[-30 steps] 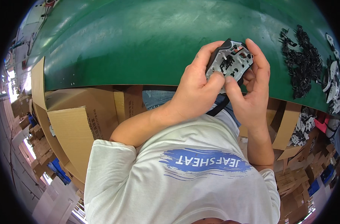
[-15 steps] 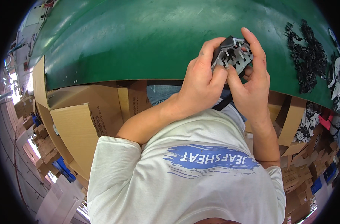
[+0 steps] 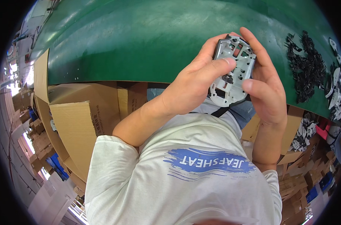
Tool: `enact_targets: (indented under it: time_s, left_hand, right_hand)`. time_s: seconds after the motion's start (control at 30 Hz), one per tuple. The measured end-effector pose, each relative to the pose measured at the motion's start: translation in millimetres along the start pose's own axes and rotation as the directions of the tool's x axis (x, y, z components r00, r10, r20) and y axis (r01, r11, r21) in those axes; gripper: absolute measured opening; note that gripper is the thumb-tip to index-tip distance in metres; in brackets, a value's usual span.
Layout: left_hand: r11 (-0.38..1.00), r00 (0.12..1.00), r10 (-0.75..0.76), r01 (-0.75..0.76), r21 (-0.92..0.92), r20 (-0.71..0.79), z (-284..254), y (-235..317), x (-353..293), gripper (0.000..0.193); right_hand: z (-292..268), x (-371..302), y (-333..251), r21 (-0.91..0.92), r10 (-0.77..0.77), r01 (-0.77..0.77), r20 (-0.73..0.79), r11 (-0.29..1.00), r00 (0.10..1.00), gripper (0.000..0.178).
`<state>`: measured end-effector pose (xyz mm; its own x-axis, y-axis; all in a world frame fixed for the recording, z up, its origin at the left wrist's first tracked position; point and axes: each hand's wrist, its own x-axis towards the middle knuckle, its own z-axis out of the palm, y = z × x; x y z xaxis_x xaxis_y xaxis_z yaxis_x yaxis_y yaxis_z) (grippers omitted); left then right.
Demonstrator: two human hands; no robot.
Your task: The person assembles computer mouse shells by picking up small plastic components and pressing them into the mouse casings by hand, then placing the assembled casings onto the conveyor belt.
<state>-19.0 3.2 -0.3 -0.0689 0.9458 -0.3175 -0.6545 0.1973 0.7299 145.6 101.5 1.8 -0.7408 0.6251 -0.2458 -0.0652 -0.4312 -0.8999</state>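
The grey shell [image 3: 236, 83] has tipped its inside cameraward, long axis nearly twelve-to-six over the edge of the green table [image 3: 133, 45]; left hand [image 3: 193, 80] and right hand [image 3: 269, 88] grip its nine- and three-o'clock sides (several fingertips hidden).

A green tabletop [image 3: 140, 47] stretches across the upper part of the view, its smooth surface catching broad, pale streaks of light and its near edge bowing in the fisheye lens. Toward its right end lies a long, tangled heap of small black plastic parts [image 3: 309, 71], running from the far side toward the near edge; at its upper left, several pieces spread out more loosely. Just beside it, farther right, white-and-black plastic shells [image 3: 335, 88] lie in an elongated group, some overlapping, their finer details too small to tell. A few tiny pale specks [image 3: 78, 71] dot the left side, near the front edge.
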Motion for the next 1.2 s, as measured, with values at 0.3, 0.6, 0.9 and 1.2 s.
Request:
enact_targets:
  time_s: [0.3, 0.6, 0.9, 1.2]
  left_hand:
    - [0.976, 1.0, -0.023, 0.022, -0.217, -0.001, 3, 7, 1, 0.056]
    - [0.94, 0.999, -0.001, 0.012, -0.34, 0.032, -7, 11, -3, 0.055]
    - [0.971, 0.962, 0.237, -0.232, 0.052, -0.138, 20, 12, -2, 0.055]
    - [0.952, 0.963, 0.255, -0.234, 0.195, -0.089, 15, 5, 0, 0.056]
  right_hand:
    - [13, -2, -11, -0.011, -0.073, 0.073, 0.01, 0.997, 0.997, 0.098]
    - [17, -4, -10, -0.103, -0.138, 0.149, 0.099, 0.983, 0.985, 0.095]
    - [0, -5, 4, -0.688, -0.653, 0.666, 0.367, 0.288, 0.662, 0.038]
    - [3, -3, 2, -0.769, -0.49, 0.58, 0.41, 0.267, 0.769, 0.042]
